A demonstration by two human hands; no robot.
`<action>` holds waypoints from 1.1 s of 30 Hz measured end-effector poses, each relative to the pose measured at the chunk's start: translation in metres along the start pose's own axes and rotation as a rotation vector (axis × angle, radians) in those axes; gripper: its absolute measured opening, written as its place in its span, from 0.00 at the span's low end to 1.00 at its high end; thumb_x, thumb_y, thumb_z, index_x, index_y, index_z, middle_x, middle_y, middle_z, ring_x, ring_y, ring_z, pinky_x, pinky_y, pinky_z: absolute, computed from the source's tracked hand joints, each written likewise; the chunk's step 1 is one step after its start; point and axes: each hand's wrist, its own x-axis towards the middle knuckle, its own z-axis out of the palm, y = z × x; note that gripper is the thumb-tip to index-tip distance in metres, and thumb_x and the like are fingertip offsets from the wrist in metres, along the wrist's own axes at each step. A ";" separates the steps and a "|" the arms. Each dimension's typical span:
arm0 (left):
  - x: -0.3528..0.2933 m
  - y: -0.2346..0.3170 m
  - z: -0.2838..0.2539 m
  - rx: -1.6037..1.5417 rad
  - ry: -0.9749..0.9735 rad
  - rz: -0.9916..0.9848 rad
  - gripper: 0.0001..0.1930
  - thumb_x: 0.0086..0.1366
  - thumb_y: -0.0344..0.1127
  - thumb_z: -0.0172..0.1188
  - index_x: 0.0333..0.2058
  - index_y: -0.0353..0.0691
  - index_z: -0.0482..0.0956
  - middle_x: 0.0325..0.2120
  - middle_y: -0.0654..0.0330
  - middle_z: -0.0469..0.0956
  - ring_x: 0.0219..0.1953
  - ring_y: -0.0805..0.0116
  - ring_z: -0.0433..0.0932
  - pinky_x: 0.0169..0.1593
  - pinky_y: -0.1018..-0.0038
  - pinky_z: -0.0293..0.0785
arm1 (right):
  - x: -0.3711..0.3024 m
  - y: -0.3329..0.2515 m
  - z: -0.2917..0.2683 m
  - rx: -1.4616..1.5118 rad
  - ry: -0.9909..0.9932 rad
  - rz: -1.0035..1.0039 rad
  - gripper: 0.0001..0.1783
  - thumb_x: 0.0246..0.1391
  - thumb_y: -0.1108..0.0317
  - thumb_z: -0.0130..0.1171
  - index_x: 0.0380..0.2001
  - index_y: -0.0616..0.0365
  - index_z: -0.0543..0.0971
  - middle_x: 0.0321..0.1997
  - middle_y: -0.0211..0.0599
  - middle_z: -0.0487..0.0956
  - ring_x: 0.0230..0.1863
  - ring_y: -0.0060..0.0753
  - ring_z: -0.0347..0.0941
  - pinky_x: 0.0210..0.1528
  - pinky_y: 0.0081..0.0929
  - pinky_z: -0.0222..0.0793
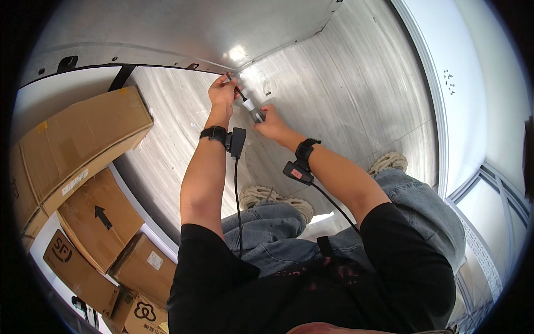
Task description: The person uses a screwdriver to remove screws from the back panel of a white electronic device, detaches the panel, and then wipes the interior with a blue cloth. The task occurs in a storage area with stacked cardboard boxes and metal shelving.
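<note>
A screwdriver (254, 110) with a grey and white handle and a thin dark shaft slants up and left toward the lower edge of a large grey metal panel (161, 30). Its handle is gripped by my right hand (272, 122). Higher up, my left hand (222, 93) has its fingers closed around the far part of the shaft, close to the panel's corner. The shaft's tip is partly covered by those fingers, and whether a screw sits there I cannot tell. Both wrists wear black straps with small cabled boxes.
Several cardboard boxes (83, 139) are stacked on the left. The pale wood-look floor (356, 83) lies under my hands and shoes. A white ledge (461, 83) on the right carries a small cluster of dark screw-like pieces (449, 82). Holes line the panel's edge.
</note>
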 end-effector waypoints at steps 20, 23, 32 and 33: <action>0.001 -0.002 -0.001 -0.117 -0.021 -0.012 0.13 0.62 0.22 0.53 0.45 0.40 0.74 0.29 0.61 0.77 0.25 0.73 0.77 0.24 0.79 0.68 | 0.005 -0.013 -0.011 0.096 -0.316 0.122 0.35 0.40 0.70 0.68 0.52 0.65 0.66 0.40 0.42 0.74 0.37 0.33 0.74 0.30 0.32 0.76; -0.001 -0.001 -0.001 -0.096 -0.017 -0.003 0.12 0.62 0.23 0.55 0.45 0.41 0.74 0.29 0.62 0.77 0.24 0.74 0.76 0.24 0.79 0.69 | 0.002 -0.013 -0.014 0.030 -0.262 0.079 0.33 0.41 0.70 0.68 0.51 0.64 0.66 0.37 0.40 0.74 0.36 0.33 0.74 0.29 0.32 0.76; 0.007 -0.005 -0.002 0.000 -0.018 0.004 0.12 0.64 0.27 0.55 0.46 0.43 0.74 0.28 0.64 0.78 0.25 0.77 0.75 0.28 0.79 0.72 | 0.003 -0.014 -0.013 0.112 -0.222 0.135 0.29 0.42 0.74 0.63 0.50 0.61 0.65 0.35 0.40 0.74 0.30 0.31 0.74 0.28 0.30 0.73; 0.005 -0.005 -0.002 -0.009 -0.029 0.008 0.12 0.64 0.27 0.54 0.47 0.43 0.73 0.28 0.63 0.78 0.26 0.76 0.76 0.28 0.79 0.72 | 0.005 -0.012 -0.013 0.118 -0.235 0.135 0.29 0.42 0.74 0.62 0.50 0.61 0.65 0.35 0.40 0.74 0.30 0.31 0.74 0.28 0.30 0.73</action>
